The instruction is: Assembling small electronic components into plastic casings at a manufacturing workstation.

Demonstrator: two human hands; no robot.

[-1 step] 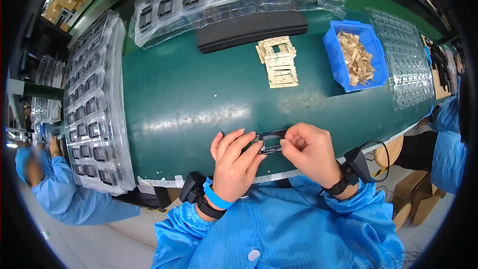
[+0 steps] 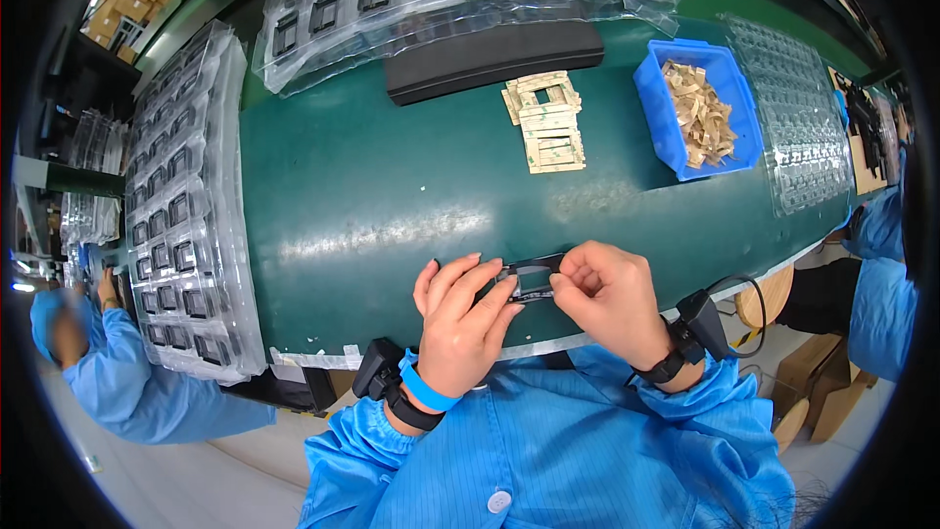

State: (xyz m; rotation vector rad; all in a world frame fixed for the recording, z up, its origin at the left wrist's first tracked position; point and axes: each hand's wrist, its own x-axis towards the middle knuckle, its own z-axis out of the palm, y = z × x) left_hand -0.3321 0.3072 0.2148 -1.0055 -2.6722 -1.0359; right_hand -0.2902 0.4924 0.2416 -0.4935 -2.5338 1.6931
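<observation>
A small black rectangular frame [image 2: 535,264] with an open middle lies at the front edge of the green table, between my two hands. Its left end is under the fingers of my left hand [image 2: 462,321], which hold it steady. My right hand [image 2: 619,299] pinches with thumb and forefinger at the frame's right end; anything thin between those fingertips is hidden. Farther back on the table rest cream-coloured adhesive strip sheets [image 2: 555,123] with rectangular cut-outs. To their right stands a blue bin [image 2: 661,122] holding a heap of tan paper scraps [image 2: 700,118].
Clear plastic trays [image 2: 220,206] with black frames line the left side; more such trays [image 2: 431,24] sit at the back on a long black block [image 2: 499,61]. At right lies a clear blister tray [image 2: 798,127]. Other people in blue work nearby on both sides.
</observation>
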